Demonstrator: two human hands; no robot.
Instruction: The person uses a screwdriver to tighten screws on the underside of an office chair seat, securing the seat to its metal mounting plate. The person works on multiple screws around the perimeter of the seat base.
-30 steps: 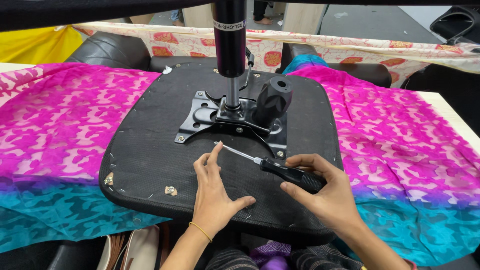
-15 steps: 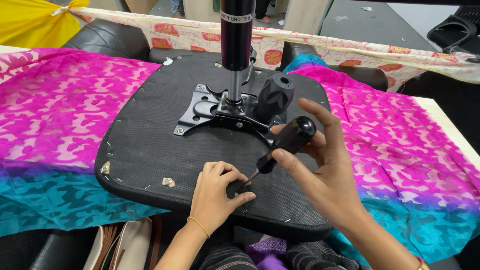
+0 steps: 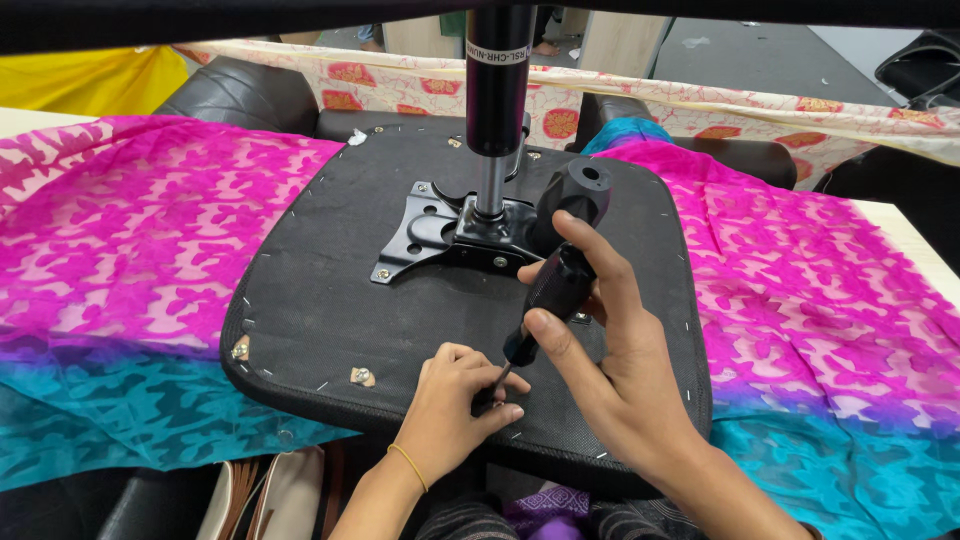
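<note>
An upturned black chair seat [image 3: 330, 300] lies in front of me, its metal base plate [image 3: 435, 235] and gas cylinder [image 3: 497, 90] standing up from the middle. My right hand [image 3: 610, 370] grips the black handle of a screwdriver [image 3: 550, 295], held steeply with its tip down near the seat's front edge. My left hand [image 3: 450, 400] rests on the seat with its fingers closed around the screwdriver's tip, so the tip and whatever is under it are hidden.
A pink and teal patterned cloth [image 3: 120, 250] covers the table under the seat. A black knob [image 3: 582, 190] sticks up beside the base plate. Black padded chair parts [image 3: 240, 95] lie at the back, and bags [image 3: 270, 495] sit below the table's front edge.
The screwdriver went from lying almost flat near the base plate to standing steeply at the seat's front edge. My left hand closed around its tip. The camera moved closer.
</note>
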